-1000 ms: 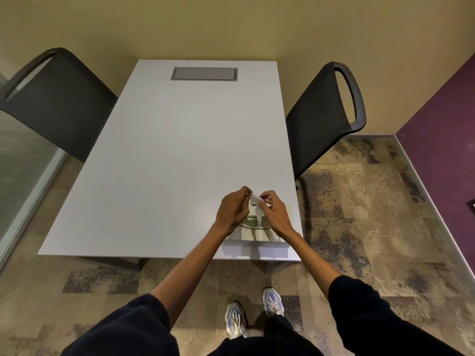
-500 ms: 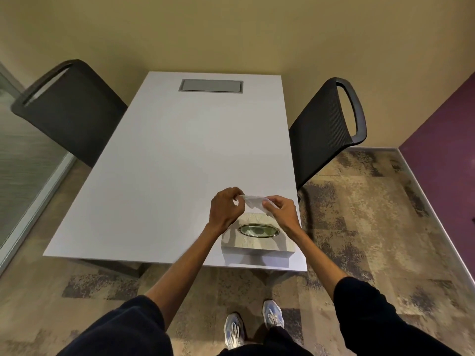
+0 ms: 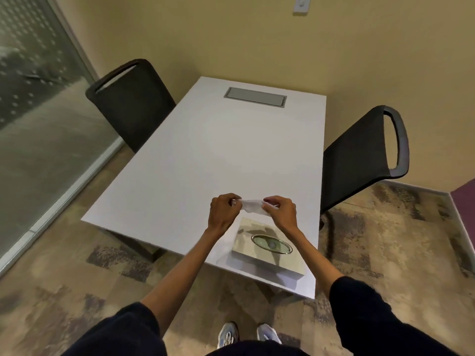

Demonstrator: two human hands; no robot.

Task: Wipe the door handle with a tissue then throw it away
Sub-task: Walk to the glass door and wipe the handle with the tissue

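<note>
A small white tissue (image 3: 253, 205) is stretched between both my hands above the white table (image 3: 205, 155). My left hand (image 3: 223, 211) pinches its left end and my right hand (image 3: 281, 211) pinches its right end. Just below the hands, a beige tissue box (image 3: 246, 240) with an oval metal-rimmed slot (image 3: 271, 244) sits near the table's front right corner. No door handle and no bin are in view.
Black chairs stand on both sides of the table: one chair (image 3: 131, 104) at its left, the other chair (image 3: 365, 152) at its right. A grey cable hatch (image 3: 255, 96) lies at the table's far end. A frosted glass wall (image 3: 38, 98) runs along the left. My shoes (image 3: 246, 335) stand on patterned carpet.
The tissue has come out of the box and is now held higher, spread between both hands. The view has swung left and tilted up, showing the glass wall.
</note>
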